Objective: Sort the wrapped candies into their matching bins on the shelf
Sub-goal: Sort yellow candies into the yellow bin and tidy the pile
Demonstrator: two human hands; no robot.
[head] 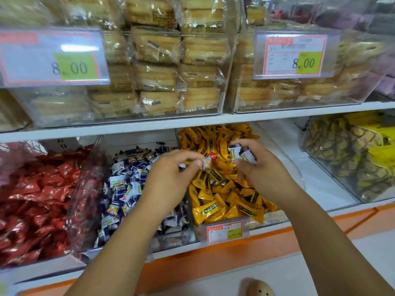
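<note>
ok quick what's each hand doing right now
Left hand: closed on a small wrapped candy.
Right hand: closed on several white-and-purple candies.

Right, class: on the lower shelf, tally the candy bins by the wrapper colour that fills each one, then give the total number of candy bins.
Red wrappers: 1 bin
Blue-and-white wrappers: 1 bin
Yellow wrappers: 1 bin
Total: 3 candy bins

Both hands, left and right, hold stray blue-and-white candies above the yellow bin.

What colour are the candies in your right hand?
White and purple wrappers, seen in the head view.
</note>
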